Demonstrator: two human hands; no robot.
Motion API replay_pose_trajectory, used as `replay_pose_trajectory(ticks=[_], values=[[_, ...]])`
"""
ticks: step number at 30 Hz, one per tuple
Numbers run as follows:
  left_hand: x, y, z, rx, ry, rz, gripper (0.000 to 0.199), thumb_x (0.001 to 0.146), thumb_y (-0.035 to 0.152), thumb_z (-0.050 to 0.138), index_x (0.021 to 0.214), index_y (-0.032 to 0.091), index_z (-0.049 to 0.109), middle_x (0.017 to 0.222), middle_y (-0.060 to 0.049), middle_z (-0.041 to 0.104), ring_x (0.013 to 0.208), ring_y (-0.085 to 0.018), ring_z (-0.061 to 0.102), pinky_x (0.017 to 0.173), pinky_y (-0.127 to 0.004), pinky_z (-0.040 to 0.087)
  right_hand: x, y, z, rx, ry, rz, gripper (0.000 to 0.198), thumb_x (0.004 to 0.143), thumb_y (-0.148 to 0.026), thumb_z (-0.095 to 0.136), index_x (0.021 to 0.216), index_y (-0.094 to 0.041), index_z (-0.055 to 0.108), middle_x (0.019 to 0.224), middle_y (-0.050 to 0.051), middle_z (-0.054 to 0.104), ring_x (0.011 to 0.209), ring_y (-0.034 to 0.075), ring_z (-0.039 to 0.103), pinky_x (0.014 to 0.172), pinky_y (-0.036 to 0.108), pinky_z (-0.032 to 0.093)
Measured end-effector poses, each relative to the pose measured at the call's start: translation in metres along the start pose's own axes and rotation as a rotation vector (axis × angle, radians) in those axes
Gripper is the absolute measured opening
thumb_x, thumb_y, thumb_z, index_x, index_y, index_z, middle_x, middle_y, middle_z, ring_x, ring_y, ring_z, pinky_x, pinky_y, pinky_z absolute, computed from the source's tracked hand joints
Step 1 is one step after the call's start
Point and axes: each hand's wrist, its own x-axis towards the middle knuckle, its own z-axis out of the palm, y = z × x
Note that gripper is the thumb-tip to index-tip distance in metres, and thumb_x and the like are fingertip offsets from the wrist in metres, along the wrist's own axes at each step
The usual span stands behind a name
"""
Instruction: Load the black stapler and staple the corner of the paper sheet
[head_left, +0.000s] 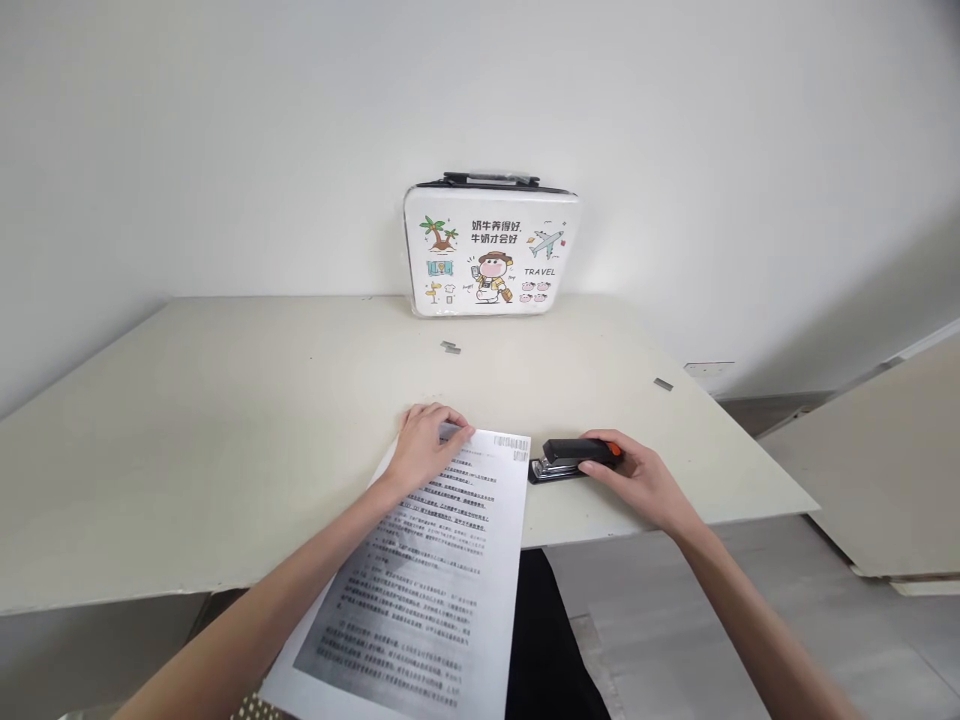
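Observation:
A printed sheet of paper [450, 560] lies partly on the table and hangs over its front edge toward me. My left hand [431, 445] grips its top edge, the thumb on the printed face and the fingers behind it. Just right of the paper's upper right corner stands a black stapler [570, 455] with an orange patch near its rear. My right hand [630, 475] is closed around the rear of the stapler, thumb on the near side. The stapler's front end points at the paper, close to its edge. Whether there is more than one sheet I cannot tell.
A white case with cartoon prints [491, 250] stands against the wall at the back of the table [225, 420]. Small strips of staples [450, 347] lie in front of it, and another staple strip [663, 384] lies near the right edge.

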Motion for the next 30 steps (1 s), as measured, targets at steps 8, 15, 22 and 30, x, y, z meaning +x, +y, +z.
replay_pose_trajectory(ticks=[8,15,22,30], values=[[-0.002,0.010,0.012,0.006,0.055,-0.011,0.014,0.094,0.037,0.063,0.091,0.026,0.072,0.105,-0.001,0.077,0.113,-0.029,0.061,0.113,-0.052,0.033,0.001,0.000,0.002,-0.028,0.016,-0.007,0.039,0.088,-0.056,0.074,0.115,-0.028,0.071,0.116,0.006,0.073,0.108,0.027,0.065,0.092,0.037,0.055],[-0.007,0.027,0.020,0.041,0.041,0.006,0.011,0.095,0.033,0.065,0.090,0.026,0.071,0.102,-0.002,0.077,0.109,-0.030,0.063,0.110,-0.056,0.035,-0.001,-0.002,0.001,-0.066,0.024,-0.006,0.042,0.088,-0.059,0.073,0.115,-0.027,0.070,0.116,0.007,0.074,0.107,0.028,0.065,0.092,0.039,0.055],[-0.026,0.032,0.009,-0.007,-0.035,0.302,0.021,0.103,0.038,0.058,0.117,0.027,0.067,0.131,-0.006,0.066,0.136,-0.028,0.047,0.115,-0.049,0.041,-0.001,-0.005,0.002,-0.111,0.043,0.008,0.045,0.085,-0.063,0.074,0.112,-0.027,0.071,0.112,0.006,0.075,0.103,0.027,0.068,0.087,0.037,0.057],[-0.049,0.035,0.005,0.099,-0.319,0.538,0.051,0.102,0.057,0.056,0.148,0.034,0.053,0.166,-0.003,0.040,0.160,-0.030,0.019,0.131,-0.058,0.017,0.008,-0.028,-0.010,-0.261,-0.111,-0.024,0.042,0.089,-0.062,0.070,0.114,-0.028,0.070,0.120,0.007,0.075,0.100,0.027,0.069,0.091,0.041,0.056]])
